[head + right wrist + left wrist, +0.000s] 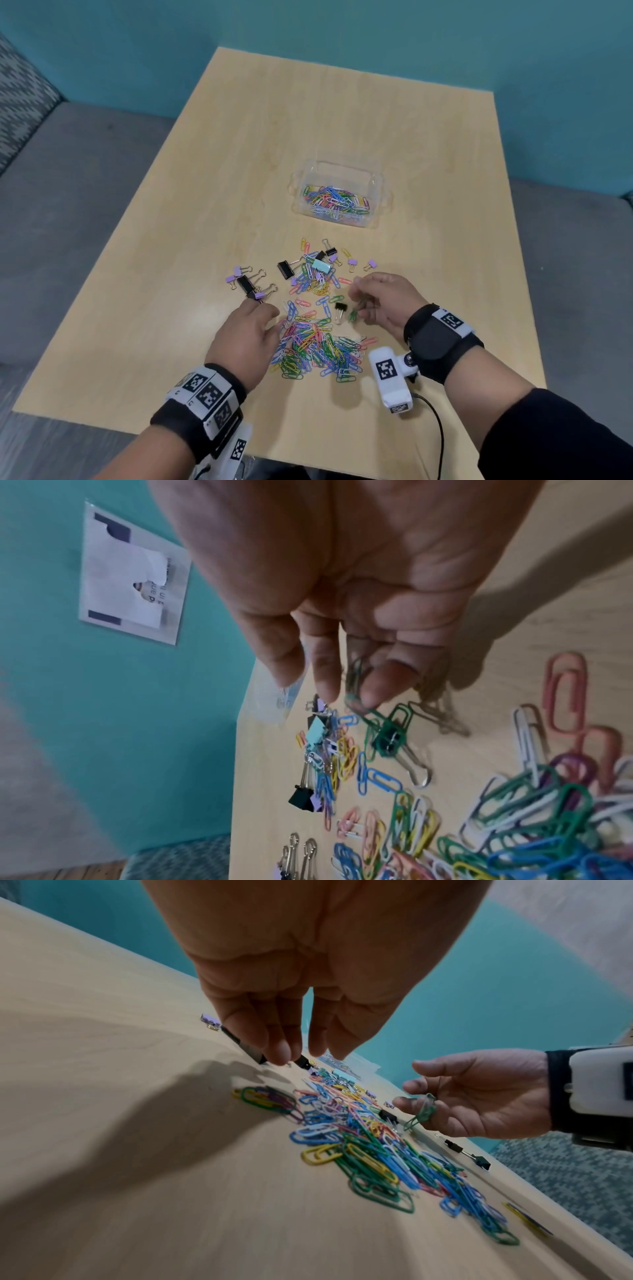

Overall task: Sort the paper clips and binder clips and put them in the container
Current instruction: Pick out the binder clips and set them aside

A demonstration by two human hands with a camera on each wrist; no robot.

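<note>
The paper clips [311, 346] lie heaped nearest the person, between the two wrists, on the table [171, 308]. It is judged that loose clips are being gathered for transfer, a part being already in the container and most not.

The step would be best done if the green clips [423, 1112] were secured against the palm before more are added, since they are seen dangling from the fingertips and could be dropped. Binder clips should be kept out of the handful; a small black binder clip [340, 307] lies just beside it.

The right hand [383, 301] is held above the table, thumb and fingers curled, the green clips pinched between them. The remaining fingers are loosely bent.

The left hand [246, 335] is lowered at the left edge of the heap. Its fingers [274, 1042] are drawn together and point down, tips beside the long black binder clip [246, 284]. Whether anything is gripped cannot be told from any view.

Farther out, a second scatter of mixed clips [315, 274] is noted, with lilac binder clips [361, 263] at its fringe.

The container [380, 192], clear-walled, stands farthest, well apart from both hands, paper clips covering its floor.
</note>
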